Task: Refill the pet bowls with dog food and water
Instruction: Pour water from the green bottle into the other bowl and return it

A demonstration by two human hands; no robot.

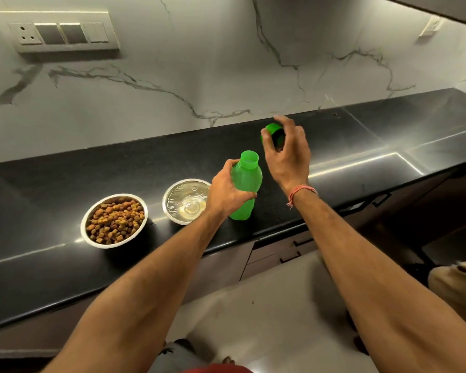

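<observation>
Gripping the green bottle (244,188) around its body with our left hand (228,191), fingers wrapped tight against the plastic, we keep it upright on the black counter (65,184), its mouth uncapped. Our right hand (287,154) hangs just beyond it, thumb and fingertips pinching the green cap (274,133) above the counter. Just left of the bottle sits the steel water bowl (186,201), holding water. Further left, near it but apart, stands the steel food bowl (115,220), filled with brown kibble (116,218).
</observation>
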